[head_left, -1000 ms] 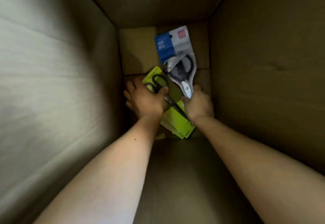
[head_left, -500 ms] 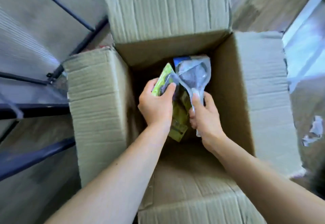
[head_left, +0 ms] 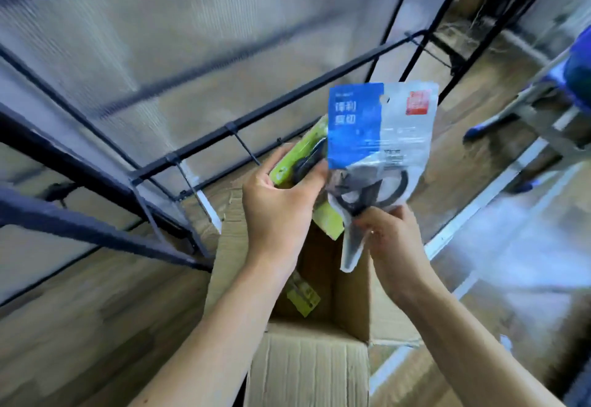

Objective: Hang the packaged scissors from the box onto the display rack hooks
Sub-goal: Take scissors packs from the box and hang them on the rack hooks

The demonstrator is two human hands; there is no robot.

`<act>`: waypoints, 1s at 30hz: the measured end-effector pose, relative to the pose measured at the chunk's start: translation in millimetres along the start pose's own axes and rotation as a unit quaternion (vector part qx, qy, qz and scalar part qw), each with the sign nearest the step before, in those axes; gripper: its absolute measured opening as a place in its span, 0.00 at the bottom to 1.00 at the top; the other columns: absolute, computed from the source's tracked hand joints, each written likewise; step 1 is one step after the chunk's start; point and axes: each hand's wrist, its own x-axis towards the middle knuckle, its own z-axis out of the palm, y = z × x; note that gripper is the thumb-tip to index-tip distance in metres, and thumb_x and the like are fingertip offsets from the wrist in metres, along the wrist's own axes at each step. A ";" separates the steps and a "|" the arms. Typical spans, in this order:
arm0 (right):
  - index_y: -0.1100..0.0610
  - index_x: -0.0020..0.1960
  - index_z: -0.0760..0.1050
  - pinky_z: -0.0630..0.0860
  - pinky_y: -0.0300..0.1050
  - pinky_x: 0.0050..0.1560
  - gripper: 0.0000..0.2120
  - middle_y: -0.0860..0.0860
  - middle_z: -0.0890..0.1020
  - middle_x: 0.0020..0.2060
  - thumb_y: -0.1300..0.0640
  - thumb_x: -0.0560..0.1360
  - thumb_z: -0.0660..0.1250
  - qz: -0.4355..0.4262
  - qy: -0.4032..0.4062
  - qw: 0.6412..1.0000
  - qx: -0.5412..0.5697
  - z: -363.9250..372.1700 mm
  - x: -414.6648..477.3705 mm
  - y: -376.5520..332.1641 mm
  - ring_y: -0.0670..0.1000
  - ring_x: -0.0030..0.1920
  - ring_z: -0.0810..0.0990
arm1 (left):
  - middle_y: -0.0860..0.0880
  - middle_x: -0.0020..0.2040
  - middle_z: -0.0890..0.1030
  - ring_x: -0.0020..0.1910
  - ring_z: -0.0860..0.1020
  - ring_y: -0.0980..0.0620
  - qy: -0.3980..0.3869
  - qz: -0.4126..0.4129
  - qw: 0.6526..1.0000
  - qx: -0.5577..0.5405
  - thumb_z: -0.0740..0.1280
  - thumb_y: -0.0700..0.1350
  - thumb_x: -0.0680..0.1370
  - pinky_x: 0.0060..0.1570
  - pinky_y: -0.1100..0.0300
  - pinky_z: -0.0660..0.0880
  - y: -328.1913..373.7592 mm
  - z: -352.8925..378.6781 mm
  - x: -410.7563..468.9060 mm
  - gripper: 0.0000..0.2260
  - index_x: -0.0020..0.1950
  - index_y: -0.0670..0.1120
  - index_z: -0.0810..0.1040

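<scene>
My left hand grips a green-carded pack of scissors, held up above the open cardboard box. My right hand pinches the lower part of a blue-and-clear pack of black-handled scissors, which stands upright and overlaps the green pack. Another green pack lies down inside the box. The black display rack runs behind and to the left, with thin hooks sticking out from its bar just left of my left hand.
White panels back the rack. Wood-look floor surrounds the box. A blue object and a pale metal frame sit at the right edge. A white strip runs across the floor on the right.
Both hands rose out of the box with their packs, from its bottom to above its rim. The view swung up from the box interior to the rack.
</scene>
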 end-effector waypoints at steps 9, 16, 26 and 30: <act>0.52 0.45 0.78 0.79 0.48 0.51 0.10 0.49 0.85 0.42 0.50 0.65 0.69 -0.133 -0.175 0.969 0.116 102.3 -116.1 -160.4 0.49 0.45 0.82 | 0.54 0.40 0.84 0.41 0.82 0.58 0.097 0.136 0.983 -0.081 0.73 0.38 0.69 0.38 0.65 0.77 205.7 -77.3 -84.7 0.09 0.44 0.51 0.81; 0.55 0.48 0.75 0.79 0.45 0.46 0.09 0.52 0.83 0.44 0.58 0.67 0.67 -0.155 -0.308 0.935 0.083 210.7 -201.7 -221.4 0.50 0.46 0.82 | 0.45 0.49 0.84 0.49 0.82 0.49 0.198 0.199 0.942 -0.185 0.70 0.44 0.66 0.46 0.56 0.79 315.2 -169.9 -140.1 0.17 0.55 0.44 0.79; 0.48 0.56 0.67 0.75 0.33 0.42 0.20 0.44 0.81 0.47 0.65 0.69 0.66 -0.287 -0.426 0.858 -0.004 384.3 -294.8 -252.5 0.42 0.45 0.80 | 0.54 0.34 0.83 0.38 0.80 0.52 0.330 0.269 0.897 -0.120 0.74 0.39 0.69 0.43 0.53 0.78 409.0 -336.8 -163.3 0.08 0.36 0.52 0.83; 0.45 0.60 0.60 0.76 0.38 0.45 0.29 0.58 0.76 0.52 0.70 0.70 0.65 -0.350 -0.434 0.830 0.024 441.5 -332.7 -254.9 0.48 0.45 0.80 | 0.54 0.32 0.82 0.36 0.79 0.54 0.355 0.304 0.873 -0.141 0.71 0.35 0.70 0.41 0.55 0.77 440.3 -393.1 -167.5 0.08 0.38 0.48 0.81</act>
